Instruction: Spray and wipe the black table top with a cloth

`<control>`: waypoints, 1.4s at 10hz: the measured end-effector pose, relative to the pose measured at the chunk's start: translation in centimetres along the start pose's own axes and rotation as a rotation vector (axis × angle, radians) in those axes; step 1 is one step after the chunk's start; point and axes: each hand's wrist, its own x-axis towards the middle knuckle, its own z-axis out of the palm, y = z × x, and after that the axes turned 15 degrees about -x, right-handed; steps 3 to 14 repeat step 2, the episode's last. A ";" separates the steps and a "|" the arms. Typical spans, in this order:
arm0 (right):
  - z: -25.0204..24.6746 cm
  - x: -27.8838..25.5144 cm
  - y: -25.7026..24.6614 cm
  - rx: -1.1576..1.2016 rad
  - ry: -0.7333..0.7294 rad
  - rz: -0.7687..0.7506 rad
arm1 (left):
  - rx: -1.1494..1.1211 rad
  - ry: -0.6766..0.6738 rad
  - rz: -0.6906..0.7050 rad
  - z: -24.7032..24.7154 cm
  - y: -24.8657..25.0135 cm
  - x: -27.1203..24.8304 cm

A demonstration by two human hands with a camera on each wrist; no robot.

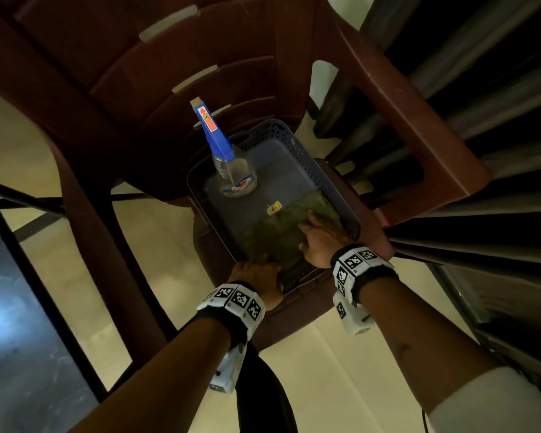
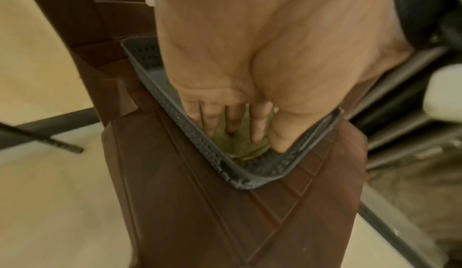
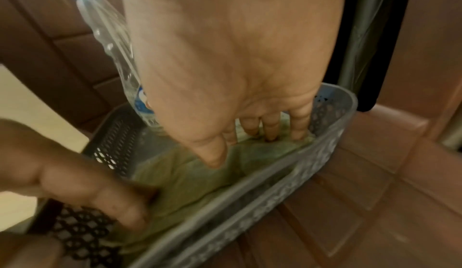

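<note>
Pale cream floor (image 1: 60, 270) shows all around a dark brown plastic chair (image 1: 294, 310). On the chair seat sits a grey basket (image 1: 297, 142) with little holes in its walls. Off to my far left I can see a bit of the black table top (image 1: 10, 307), shiny and dark.

Inside the basket, at the far end, a clear spray bottle (image 1: 236, 175) with a blue top stands up. At the near end lies a green cloth (image 1: 275, 235), flat on the basket floor. A small yellow tag (image 1: 275, 206) sits just past the cloth.

My left hand (image 1: 256, 276) is at the near corner of the basket. From the left wrist view its fingers (image 2: 212, 120) reach down inside the basket and touch the cloth (image 2: 240, 149), with the thumb against the basket wall (image 2: 197, 144). They look mostly straight, so I would say this hand is not gripping, only touching.

My right hand (image 1: 320, 237) is deeper in, on the right side of the cloth. In the right wrist view its fingertips (image 3: 271, 134) press down on the cloth (image 3: 190, 181) near the basket wall (image 3: 332, 126), and the thumb points down at the cloth too. The fingers look spread, and I do not see them closed around anything. The bottle (image 3: 120, 70) is just behind this hand.
</note>
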 end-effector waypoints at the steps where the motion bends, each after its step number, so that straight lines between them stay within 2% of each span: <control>1: -0.3 -0.6 -0.1 0.111 -0.002 -0.008 | -0.150 -0.006 -0.001 -0.9 0.0 -0.8; 2: -2.8 -2.1 -0.2 0.246 0.152 0.004 | -0.239 0.104 0.006 -2.9 0.8 -0.3; 14: -2.8 -2.1 -0.2 0.246 0.152 0.004 | -0.239 0.104 0.006 -2.9 0.8 -0.3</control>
